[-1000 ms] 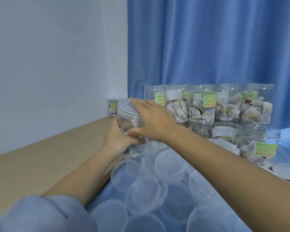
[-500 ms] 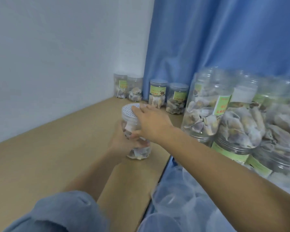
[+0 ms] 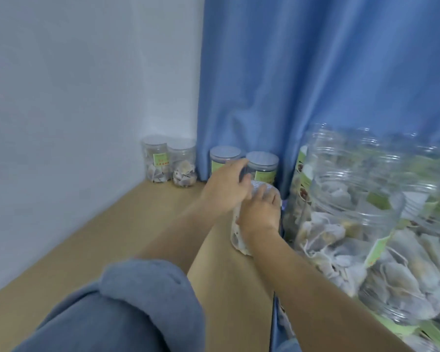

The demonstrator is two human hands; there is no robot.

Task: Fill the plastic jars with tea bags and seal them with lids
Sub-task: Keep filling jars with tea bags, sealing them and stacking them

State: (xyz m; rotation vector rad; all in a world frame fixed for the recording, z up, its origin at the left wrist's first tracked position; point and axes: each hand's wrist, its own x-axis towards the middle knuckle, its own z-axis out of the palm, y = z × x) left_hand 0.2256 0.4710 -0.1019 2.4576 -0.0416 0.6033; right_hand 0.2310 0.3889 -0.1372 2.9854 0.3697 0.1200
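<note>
- The step in hand looked like setting a filled, lidded jar [image 3: 241, 232] down on the table [image 3: 87, 250]; the filling and lidding of this one seemed done, though I couldn't tell how tight the lid [image 3: 259, 186] sat.
- The right hand [image 3: 261, 214] was wrapped around the jar's near side, clamped on it; tea bags [image 3: 236, 237] showed through the wall below the wrist.
- The left hand [image 3: 226, 191] was curled against the jar's top at its 10 o'clock side, fingers closed toward the lid; whether it gripped or only steadied, I couldn't tell.
- The jar sat low over the table, near the middle of the view; contact with the wood was hidden by the hands.
- Next move, by my guess: place it beside the finished row at 12 o'clock, then let go with both hands without tipping it.
- Four sealed jars [image 3: 225, 158] stood along the wall and blue curtain [image 3: 315, 85], two at 11 o'clock, two just beyond the left hand; those two were close enough to knock.
- At 3 o'clock, big open jars [image 3: 353, 224] of tea bags crowded just beside the right forearm, leaving a narrow lane.
- A grey sleeve [image 3: 137, 301] bunched at 7 o'clock.
</note>
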